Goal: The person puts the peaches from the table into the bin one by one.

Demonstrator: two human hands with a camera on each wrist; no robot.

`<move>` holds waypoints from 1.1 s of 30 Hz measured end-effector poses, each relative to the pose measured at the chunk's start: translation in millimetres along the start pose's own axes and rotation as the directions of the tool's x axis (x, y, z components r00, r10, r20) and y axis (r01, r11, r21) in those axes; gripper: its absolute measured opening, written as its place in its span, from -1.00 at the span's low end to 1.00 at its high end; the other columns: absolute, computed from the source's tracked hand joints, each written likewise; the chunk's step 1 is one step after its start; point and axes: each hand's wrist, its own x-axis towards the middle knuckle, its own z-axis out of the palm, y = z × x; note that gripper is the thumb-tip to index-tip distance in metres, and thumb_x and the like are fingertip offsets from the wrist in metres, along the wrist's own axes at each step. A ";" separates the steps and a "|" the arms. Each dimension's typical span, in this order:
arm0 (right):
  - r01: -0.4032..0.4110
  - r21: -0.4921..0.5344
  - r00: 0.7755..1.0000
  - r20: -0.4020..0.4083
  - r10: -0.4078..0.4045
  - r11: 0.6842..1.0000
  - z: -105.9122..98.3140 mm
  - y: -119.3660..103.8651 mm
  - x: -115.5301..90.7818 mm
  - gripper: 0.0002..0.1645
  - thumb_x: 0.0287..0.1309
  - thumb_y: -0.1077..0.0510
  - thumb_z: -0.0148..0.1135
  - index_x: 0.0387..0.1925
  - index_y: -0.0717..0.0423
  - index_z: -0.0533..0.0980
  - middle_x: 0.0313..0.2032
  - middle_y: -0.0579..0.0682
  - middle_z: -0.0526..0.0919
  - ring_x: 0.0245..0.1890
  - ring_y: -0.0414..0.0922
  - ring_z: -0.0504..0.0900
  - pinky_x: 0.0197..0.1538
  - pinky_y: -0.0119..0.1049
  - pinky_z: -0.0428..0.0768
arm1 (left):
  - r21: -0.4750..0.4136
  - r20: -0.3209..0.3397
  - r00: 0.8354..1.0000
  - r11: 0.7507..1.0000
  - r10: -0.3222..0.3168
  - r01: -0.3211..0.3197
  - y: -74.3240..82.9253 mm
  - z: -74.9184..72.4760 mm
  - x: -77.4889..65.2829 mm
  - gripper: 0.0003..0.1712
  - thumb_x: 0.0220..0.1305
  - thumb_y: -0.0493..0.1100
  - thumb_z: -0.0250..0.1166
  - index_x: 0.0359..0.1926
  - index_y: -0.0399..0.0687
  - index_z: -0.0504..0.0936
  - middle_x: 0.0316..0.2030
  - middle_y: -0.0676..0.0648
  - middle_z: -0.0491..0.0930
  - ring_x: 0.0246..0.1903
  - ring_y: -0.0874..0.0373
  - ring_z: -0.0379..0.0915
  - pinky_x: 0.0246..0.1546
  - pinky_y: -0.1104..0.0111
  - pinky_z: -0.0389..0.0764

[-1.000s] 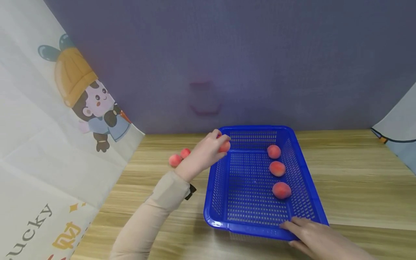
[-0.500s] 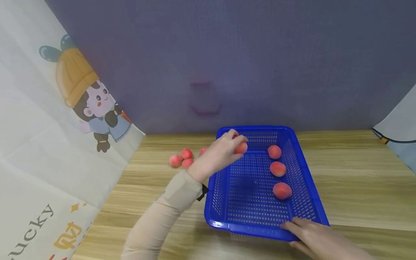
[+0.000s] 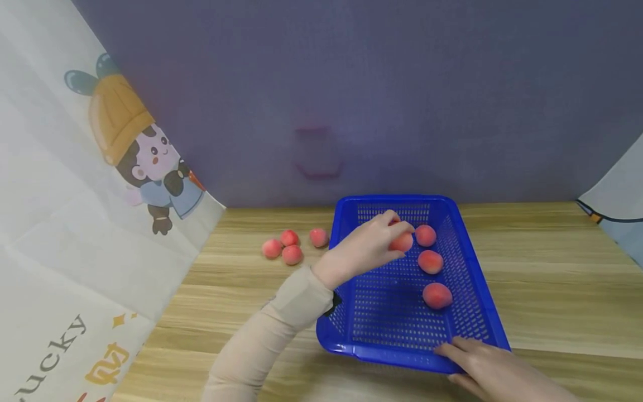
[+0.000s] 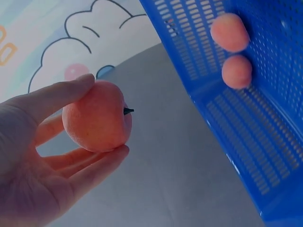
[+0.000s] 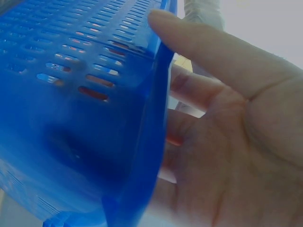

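Observation:
My left hand (image 3: 363, 245) holds a pinkish-red peach (image 4: 97, 118) between thumb and fingertips, its short dark stem showing in the left wrist view. In the head view that hand is over the blue plastic basket (image 3: 369, 353), near its far right part. Inside along the basket's right side lie three peaches in a row: a far one (image 3: 426, 235), a middle one (image 3: 430, 262) and a near one (image 3: 437, 296). My right hand (image 3: 489, 365) grips the basket's near right rim, thumb on one side and fingers on the other, as the right wrist view (image 5: 213, 123) shows.
Left of the basket, several more peaches (image 3: 292, 254) sit on the wooden table (image 3: 226, 312), one of them (image 3: 318, 238) close to the basket's left wall. A grey-blue partition (image 3: 402, 111) stands behind the table. A black cable (image 3: 615, 218) hangs at the right.
My left hand has carried its peach rightward from the basket's left rim to above its inside, near the row. More table peaches are uncovered. The right hand stays on the rim.

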 end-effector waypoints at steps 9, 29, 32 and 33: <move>-0.015 0.002 1.000 0.006 0.015 1.000 0.2 -0.9 -0.1 -0.55 0.00 -0.08 0.16 -0.12 0.09 0.47 -0.24 0.05 0.56 -0.28 0.08 0.56 -0.31 0.01 0.52 | 0.003 0.048 0.994 0.995 0.101 -0.101 12.7 10.3 9.0 -0.59 0.06 -0.07 0.28 -0.04 -0.07 0.49 -0.13 -0.12 0.42 -0.21 0.16 0.40 -0.21 0.56 0.42; -0.031 -0.017 0.999 0.011 0.031 0.999 -0.7 -2.1 0.7 -0.55 0.00 -0.04 0.18 -0.11 0.13 0.48 -0.18 0.15 0.56 -0.21 0.17 0.53 -0.25 0.08 0.49 | 0.009 0.249 0.959 0.989 0.138 -0.144 36.8 35.4 22.7 -0.55 0.08 -0.02 0.25 0.02 0.01 0.47 -0.15 -0.01 0.41 -0.24 0.31 0.37 -0.17 0.66 0.36; -0.002 -0.038 1.000 -0.012 0.001 0.999 -0.7 -2.0 0.6 -0.57 0.00 -0.04 0.18 -0.13 0.14 0.48 -0.20 0.15 0.57 -0.23 0.16 0.54 -0.26 0.06 0.50 | 0.013 0.263 0.953 0.988 0.148 -0.157 39.8 38.9 23.1 -0.55 0.09 -0.01 0.24 0.03 0.02 0.47 -0.14 0.00 0.41 -0.24 0.32 0.37 -0.17 0.66 0.35; 0.007 -0.043 1.000 -0.018 -0.008 0.999 -0.8 -1.8 0.6 -0.57 0.00 -0.03 0.18 -0.13 0.14 0.48 -0.20 0.15 0.57 -0.24 0.15 0.54 -0.27 0.05 0.50 | 0.013 0.272 0.951 0.988 0.147 -0.156 40.9 39.8 23.3 -0.55 0.09 0.00 0.23 0.03 0.03 0.47 -0.15 0.01 0.41 -0.25 0.32 0.37 -0.18 0.66 0.35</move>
